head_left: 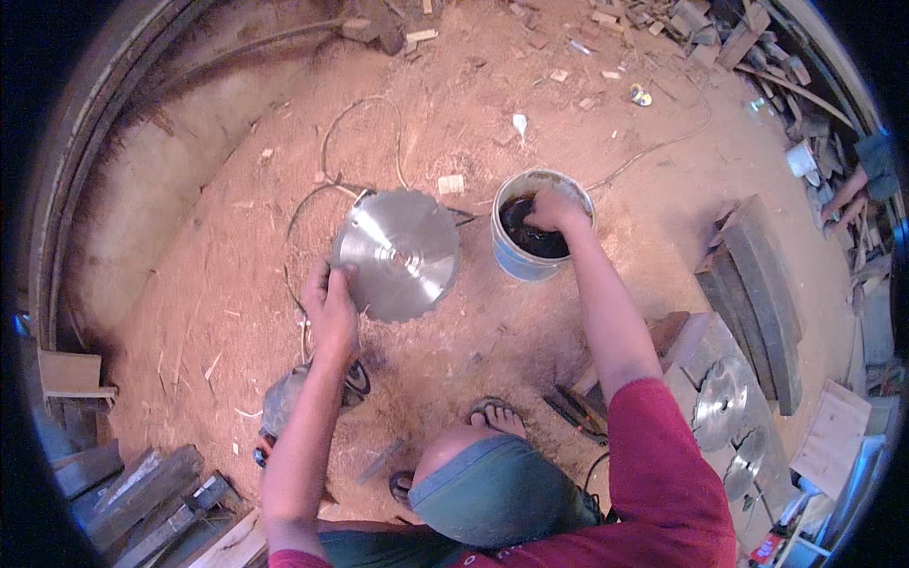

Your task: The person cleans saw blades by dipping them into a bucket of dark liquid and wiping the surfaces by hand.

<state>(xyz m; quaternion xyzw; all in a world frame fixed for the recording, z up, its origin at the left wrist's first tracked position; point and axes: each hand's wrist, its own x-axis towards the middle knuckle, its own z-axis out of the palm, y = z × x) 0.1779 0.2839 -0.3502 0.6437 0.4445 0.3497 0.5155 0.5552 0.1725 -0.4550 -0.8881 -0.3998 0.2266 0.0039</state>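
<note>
A large, shiny circular saw blade (pixel 405 257) with a toothed rim is held up by its left edge in my left hand (pixel 331 301), thumb on its face. To the right of the blade stands a white and blue bucket (pixel 520 262) holding dark liquid (pixel 532 237). My right hand (pixel 559 210) reaches down inside the bucket, fingers bent at the dark contents. Whatever those fingers grip, if anything, is hidden. Below my left forearm sits a grey power tool (pixel 284 398), partly covered by the arm.
Two smaller saw blades (pixel 721 402) (pixel 746 461) lie on a wooden block at right. Pliers (pixel 576 413) rest by my foot. Thick timber (pixel 753 298) stands farther right, scrap wood (pixel 701 33) behind. A cable (pixel 327 142) loops across the sawdust-covered floor. Another person's hands (pixel 843 204) show at far right.
</note>
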